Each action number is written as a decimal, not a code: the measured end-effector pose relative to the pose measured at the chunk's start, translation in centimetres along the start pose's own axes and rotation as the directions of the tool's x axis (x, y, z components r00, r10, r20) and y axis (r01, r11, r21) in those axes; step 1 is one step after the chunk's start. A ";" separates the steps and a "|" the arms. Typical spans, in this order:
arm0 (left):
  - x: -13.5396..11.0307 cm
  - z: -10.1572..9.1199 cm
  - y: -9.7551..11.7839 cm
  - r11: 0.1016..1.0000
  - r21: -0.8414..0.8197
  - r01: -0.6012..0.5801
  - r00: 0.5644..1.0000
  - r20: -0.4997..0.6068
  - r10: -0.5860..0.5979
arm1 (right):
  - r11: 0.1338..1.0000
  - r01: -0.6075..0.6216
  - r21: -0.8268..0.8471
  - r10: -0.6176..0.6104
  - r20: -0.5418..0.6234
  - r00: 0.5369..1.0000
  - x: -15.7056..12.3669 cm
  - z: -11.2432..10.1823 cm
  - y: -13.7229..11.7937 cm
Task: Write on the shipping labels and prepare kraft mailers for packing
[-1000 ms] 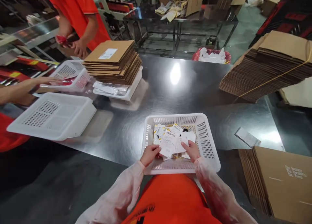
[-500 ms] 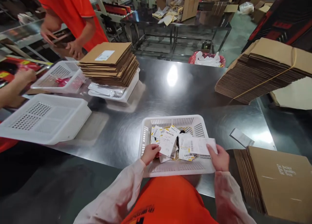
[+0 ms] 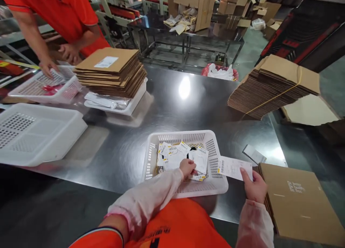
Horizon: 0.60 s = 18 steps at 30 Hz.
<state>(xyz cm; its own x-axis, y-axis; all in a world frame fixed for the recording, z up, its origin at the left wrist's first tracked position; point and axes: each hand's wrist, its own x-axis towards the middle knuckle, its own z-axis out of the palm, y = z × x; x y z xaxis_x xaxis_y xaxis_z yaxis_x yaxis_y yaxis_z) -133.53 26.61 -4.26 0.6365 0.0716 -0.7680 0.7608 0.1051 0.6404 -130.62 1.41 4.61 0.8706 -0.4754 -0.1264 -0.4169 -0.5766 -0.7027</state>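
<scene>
A white perforated basket (image 3: 217, 169) stands on the steel table (image 3: 172, 108) right in front of me, holding several white and yellow printed labels (image 3: 175, 155). My left hand (image 3: 187, 167) reaches into the basket with its fingers curled on the labels. My right hand (image 3: 254, 186) is outside the basket's right side, pinching one white label slip (image 3: 232, 167) above the table, beside a stack of flat cartons (image 3: 296, 201).
A bundled pile of flat cardboard (image 3: 272, 84) lies at the right. Another cardboard stack (image 3: 110, 72) rests on a white tray at the back left. Empty white baskets (image 3: 35, 133) stand at the left, where a person in orange (image 3: 54, 14) reaches into one. A small grey slip (image 3: 254, 154) lies near the cartons.
My right hand has carried one label slip out of the basket to the right. My left hand has moved deeper into the basket's middle. The person at the back left has reached down into a basket.
</scene>
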 end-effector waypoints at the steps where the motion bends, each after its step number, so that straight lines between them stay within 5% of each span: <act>1: -0.1 0.2 0.0 1.000 0.026 -0.006 1.000 0.019 0.006 | 1.000 -0.005 0.003 0.005 0.004 1.000 -0.1 0.0 0.0; 8: -2.5 -2.6 0.1 0.987 0.016 -0.161 0.985 0.064 0.160 | 0.991 -0.043 0.129 0.024 0.145 0.989 0.0 1.3 -0.1; 13: -5.2 -2.3 -0.8 0.967 -0.209 -0.147 0.971 0.157 0.182 | 0.913 -0.105 0.394 -0.011 0.283 0.959 -4.3 8.0 -0.9; 15: -5.6 -2.4 -1.2 0.934 -0.311 -0.177 0.978 0.048 0.201 | 0.897 -0.086 0.434 -0.130 0.444 0.887 -7.3 10.9 -1.8; 18: -5.6 -5.4 -1.3 0.877 -0.380 -0.293 0.946 -0.247 0.210 | 0.943 0.138 0.303 -0.317 0.693 0.648 -9.7 14.4 -3.7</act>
<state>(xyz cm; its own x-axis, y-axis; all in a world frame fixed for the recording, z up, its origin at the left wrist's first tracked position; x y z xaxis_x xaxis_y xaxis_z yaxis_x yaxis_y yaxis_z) -138.74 31.39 -0.90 0.7304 0.3345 -0.5955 0.4326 0.4482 0.7823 -133.75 17.74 -1.61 0.8770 0.3354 -0.3439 -0.1936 -0.4084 -0.8920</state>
